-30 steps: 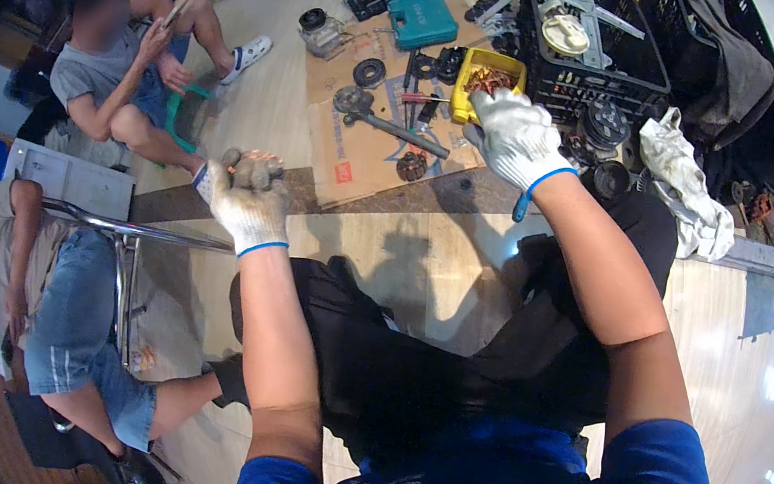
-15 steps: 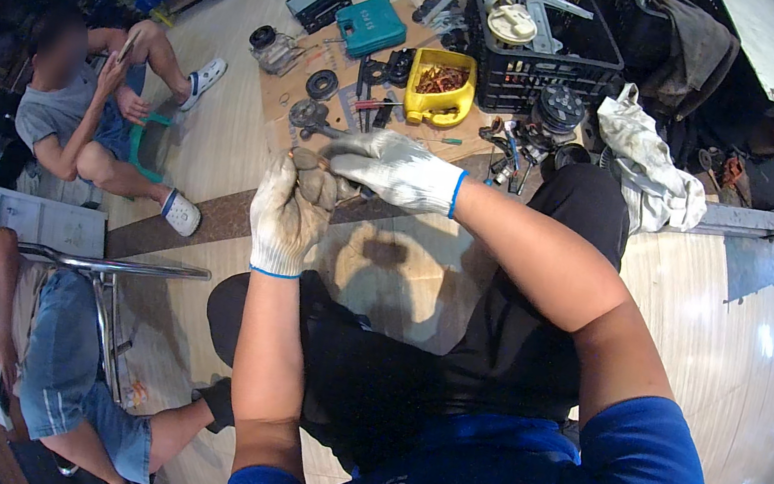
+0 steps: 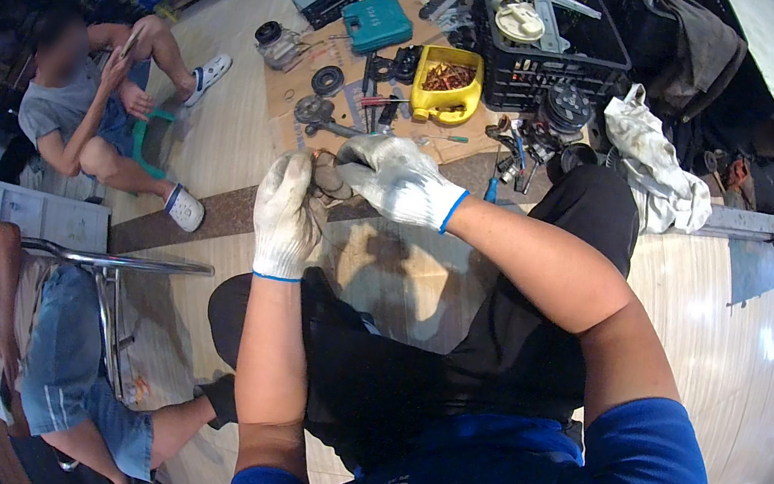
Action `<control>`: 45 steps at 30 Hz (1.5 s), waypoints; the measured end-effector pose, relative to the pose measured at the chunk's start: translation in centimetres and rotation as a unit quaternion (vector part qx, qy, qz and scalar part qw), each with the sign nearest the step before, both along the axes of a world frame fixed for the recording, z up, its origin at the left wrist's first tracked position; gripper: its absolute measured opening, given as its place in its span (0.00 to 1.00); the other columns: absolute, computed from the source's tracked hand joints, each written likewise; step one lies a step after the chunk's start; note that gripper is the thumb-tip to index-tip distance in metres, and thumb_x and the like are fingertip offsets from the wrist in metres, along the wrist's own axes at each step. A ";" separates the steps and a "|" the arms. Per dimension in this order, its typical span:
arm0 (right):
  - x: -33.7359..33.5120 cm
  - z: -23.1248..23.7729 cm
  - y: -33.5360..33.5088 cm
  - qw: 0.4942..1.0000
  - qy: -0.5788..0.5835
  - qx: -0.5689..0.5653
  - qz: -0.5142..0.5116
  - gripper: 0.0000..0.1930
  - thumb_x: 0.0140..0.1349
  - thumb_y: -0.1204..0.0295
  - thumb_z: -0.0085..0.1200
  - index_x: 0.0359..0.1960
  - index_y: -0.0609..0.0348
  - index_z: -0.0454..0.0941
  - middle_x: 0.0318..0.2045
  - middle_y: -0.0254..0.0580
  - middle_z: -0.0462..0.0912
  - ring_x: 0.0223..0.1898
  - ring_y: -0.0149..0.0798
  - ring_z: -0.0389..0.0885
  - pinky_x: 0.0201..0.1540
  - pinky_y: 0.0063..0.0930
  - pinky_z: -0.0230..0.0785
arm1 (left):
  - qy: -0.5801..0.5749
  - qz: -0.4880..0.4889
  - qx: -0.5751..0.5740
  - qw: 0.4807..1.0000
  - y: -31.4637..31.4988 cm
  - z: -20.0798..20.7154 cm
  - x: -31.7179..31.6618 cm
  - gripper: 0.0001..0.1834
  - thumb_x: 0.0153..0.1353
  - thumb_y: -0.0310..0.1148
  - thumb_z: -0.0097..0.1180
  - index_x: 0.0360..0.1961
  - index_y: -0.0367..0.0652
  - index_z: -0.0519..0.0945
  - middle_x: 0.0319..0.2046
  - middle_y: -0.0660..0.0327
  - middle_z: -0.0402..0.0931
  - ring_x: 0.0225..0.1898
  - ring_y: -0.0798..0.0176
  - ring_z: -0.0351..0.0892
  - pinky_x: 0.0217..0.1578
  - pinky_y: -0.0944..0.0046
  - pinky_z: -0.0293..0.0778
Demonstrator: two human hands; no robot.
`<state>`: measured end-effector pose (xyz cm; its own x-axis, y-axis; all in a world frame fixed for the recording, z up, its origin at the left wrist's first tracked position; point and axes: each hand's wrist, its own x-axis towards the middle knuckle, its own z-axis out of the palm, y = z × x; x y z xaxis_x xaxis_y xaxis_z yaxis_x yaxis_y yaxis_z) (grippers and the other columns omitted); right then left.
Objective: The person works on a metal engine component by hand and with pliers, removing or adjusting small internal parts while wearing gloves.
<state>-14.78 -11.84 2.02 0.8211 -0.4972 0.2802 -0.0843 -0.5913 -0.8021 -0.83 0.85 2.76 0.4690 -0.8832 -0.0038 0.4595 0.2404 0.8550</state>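
My left hand [image 3: 288, 216], in a white knit glove with a blue cuff edge, is raised with its fingers curled in. Close against it on the right is my right hand [image 3: 399, 181], gloved the same way, its fingers bent and pressed together. The fingertips meet over something small; soiled glove fingers hide it, and its kind cannot be made out. Just beyond the hands a grey metal part with a round end [image 3: 314, 111] lies on a cardboard sheet [image 3: 280, 88]. A yellow cut-open jug [image 3: 446, 110] holding small copper-coloured pieces stands farther off.
Around the cardboard are a teal case [image 3: 378, 24], a black ring [image 3: 327, 81], a glass jar [image 3: 278, 44] and a blue-handled screwdriver [image 3: 492, 188]. A black crate [image 3: 556, 71] and white cloth [image 3: 657, 168] are at right. Two people sit at left, near a chrome-framed chair [image 3: 115, 262].
My left fingers have curled inward, where the soiled palm side showed before. My right hand has turned and bent its fingers more, staying close to the left. The view has shifted slightly.
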 end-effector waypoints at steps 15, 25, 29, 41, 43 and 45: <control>0.0 0.6 -0.9 0.995 0.020 0.072 -0.071 0.18 0.64 0.57 0.52 0.43 0.60 0.82 0.37 0.60 0.84 0.42 0.62 0.83 0.45 0.49 0.75 | -0.253 0.065 0.139 0.955 0.4 -4.4 0.6 0.23 0.75 0.43 0.49 0.59 0.34 0.75 0.53 0.51 0.78 0.54 0.59 0.78 0.55 0.60 0.73; 0.1 0.1 0.2 0.993 -0.027 -0.033 -0.107 0.10 0.62 0.66 0.53 0.38 0.56 0.84 0.35 0.51 0.83 0.37 0.55 0.83 0.39 0.47 0.75 | -0.480 0.149 0.239 0.831 -0.5 -0.7 -4.1 0.26 0.73 0.45 0.48 0.55 0.30 0.78 0.45 0.41 0.82 0.49 0.43 0.82 0.52 0.55 0.74; -0.4 0.6 0.2 0.994 -0.044 -0.092 -0.042 0.13 0.64 0.63 0.53 0.39 0.58 0.84 0.36 0.53 0.84 0.38 0.55 0.84 0.41 0.45 0.75 | -0.470 0.147 0.259 0.831 -0.3 -1.4 -2.6 0.24 0.73 0.45 0.48 0.53 0.31 0.79 0.44 0.41 0.82 0.47 0.44 0.82 0.50 0.54 0.74; -2.4 2.7 -3.5 0.987 0.002 0.118 0.109 0.31 0.62 0.55 0.62 0.61 0.62 0.77 0.50 0.51 0.85 0.49 0.40 0.83 0.56 0.33 0.71 | -0.261 -0.050 0.204 0.942 0.3 -0.8 -2.1 0.16 0.73 0.39 0.51 0.41 0.35 0.80 0.26 0.58 0.78 0.25 0.64 0.77 0.28 0.62 0.72; -2.8 4.0 -3.3 0.961 0.033 0.240 0.134 0.31 0.60 0.59 0.65 0.62 0.62 0.76 0.51 0.49 0.85 0.52 0.36 0.81 0.57 0.30 0.71 | -0.206 -0.066 0.195 0.957 0.3 1.2 -3.6 0.12 0.74 0.36 0.48 0.36 0.38 0.74 0.22 0.63 0.72 0.21 0.71 0.68 0.24 0.68 0.66; -2.7 4.0 -3.2 0.962 0.055 0.231 0.136 0.31 0.57 0.64 0.67 0.62 0.61 0.77 0.52 0.48 0.84 0.53 0.32 0.80 0.58 0.27 0.70 | -0.248 -0.068 0.219 0.941 0.4 1.9 -3.9 0.13 0.74 0.36 0.48 0.38 0.36 0.76 0.24 0.62 0.74 0.24 0.69 0.71 0.27 0.67 0.69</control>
<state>-17.52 -15.07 6.07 0.9503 -0.3109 -0.0145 -0.0760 -0.1865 -0.9795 -4.72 1.22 4.68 0.3918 -0.9000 -0.1910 -0.0217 -0.2166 0.9760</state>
